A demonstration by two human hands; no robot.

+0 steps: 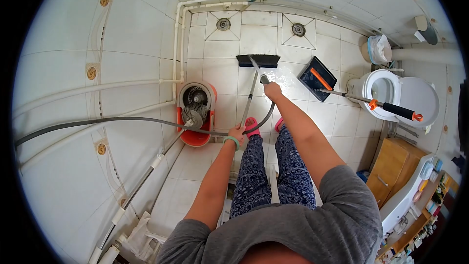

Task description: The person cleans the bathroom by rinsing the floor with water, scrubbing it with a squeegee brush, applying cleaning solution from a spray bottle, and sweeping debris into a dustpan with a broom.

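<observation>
My left hand [237, 135] is closed round the pole of a broom [258, 63], whose black bristle head rests on the tiled floor ahead of my feet. A green band circles that wrist. In my right hand [272, 91] is the nozzle of a grey hose [122, 119]. From the nozzle a jet of water [254, 64] strikes the broom head. The hose loops past my left hand and runs off to the left. Wet shine shows on the floor right of the broom.
A dustpan [320, 79] with an orange-tipped handle lies to the right, before an open toilet [381, 89]. An orange spin-mop bucket [196, 138] with a mop stands left. Two floor drains [223, 24] are at the back; pipes follow the walls. A wooden cabinet [389, 171] is lower right.
</observation>
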